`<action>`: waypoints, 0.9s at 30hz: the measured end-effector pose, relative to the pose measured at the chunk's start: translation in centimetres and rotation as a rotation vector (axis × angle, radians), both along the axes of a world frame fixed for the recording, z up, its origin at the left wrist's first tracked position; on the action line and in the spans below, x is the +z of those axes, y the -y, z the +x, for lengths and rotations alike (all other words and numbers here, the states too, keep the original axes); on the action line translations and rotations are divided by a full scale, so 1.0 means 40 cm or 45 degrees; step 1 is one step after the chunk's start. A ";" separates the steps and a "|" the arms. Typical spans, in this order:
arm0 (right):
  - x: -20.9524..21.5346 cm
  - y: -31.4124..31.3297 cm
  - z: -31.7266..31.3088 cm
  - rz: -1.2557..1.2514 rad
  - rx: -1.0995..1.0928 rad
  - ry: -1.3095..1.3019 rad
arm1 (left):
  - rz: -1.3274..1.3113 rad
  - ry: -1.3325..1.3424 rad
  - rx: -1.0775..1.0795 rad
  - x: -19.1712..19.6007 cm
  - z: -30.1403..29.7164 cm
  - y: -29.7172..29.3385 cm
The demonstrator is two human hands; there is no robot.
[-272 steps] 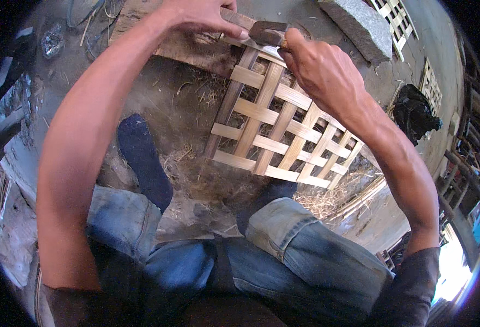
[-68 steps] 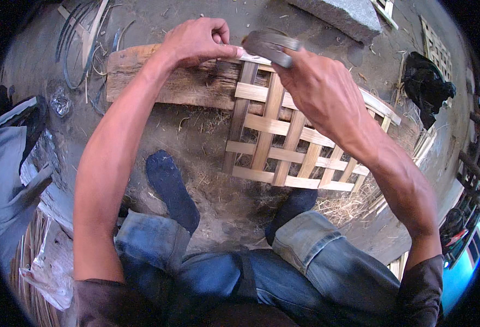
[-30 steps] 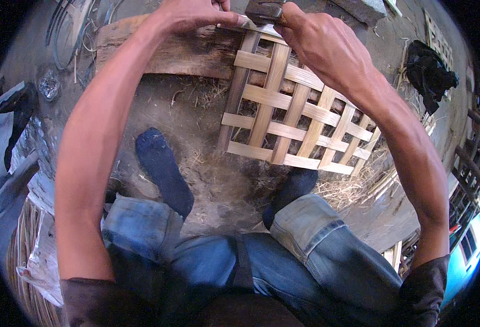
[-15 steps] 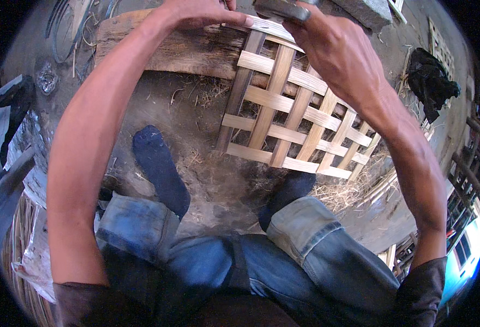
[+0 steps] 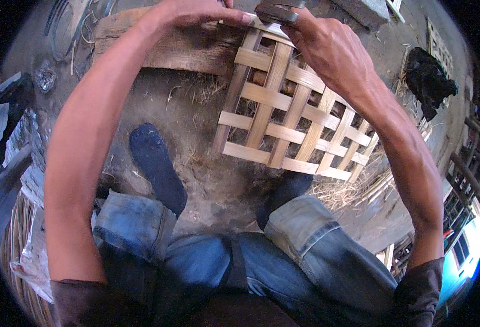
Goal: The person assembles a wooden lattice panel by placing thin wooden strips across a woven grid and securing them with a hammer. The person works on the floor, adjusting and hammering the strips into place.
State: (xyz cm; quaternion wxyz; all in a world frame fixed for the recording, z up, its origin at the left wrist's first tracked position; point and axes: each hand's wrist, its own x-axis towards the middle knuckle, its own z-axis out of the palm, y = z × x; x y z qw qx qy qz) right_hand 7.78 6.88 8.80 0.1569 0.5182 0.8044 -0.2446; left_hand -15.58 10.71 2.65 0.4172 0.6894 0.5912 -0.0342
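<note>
An open lattice panel of woven flat bamboo strips (image 5: 275, 98) slants between my legs and the plank, with square gaps between the strips. At its far edge, my left hand (image 5: 202, 12) pinches the pale end of the top bamboo strip (image 5: 262, 25), thumb along it; its other fingers are partly cut off by the picture's rim. My right hand (image 5: 324, 46) is closed round a dark metal tool (image 5: 278, 12) just above that strip. The tool's full shape is hidden by the hand and the rim. My right wrist covers part of the panel's right side.
A worn wooden plank (image 5: 191, 52) lies under the panel's far edge. My socked feet (image 5: 158, 163) rest on the dirt floor, straw (image 5: 338, 191) by the right one. At right lies a black plastic bag (image 5: 428, 79); a grey stone block (image 5: 362, 11) sits at the far side.
The metal tool and my right hand have shifted slightly left, over the top strip. The whole view has moved a little; my left hand keeps its pinch.
</note>
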 end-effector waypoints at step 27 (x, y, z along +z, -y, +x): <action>-0.056 0.082 0.143 0.286 -0.184 -0.586 | -0.182 0.268 0.001 0.003 0.061 -0.009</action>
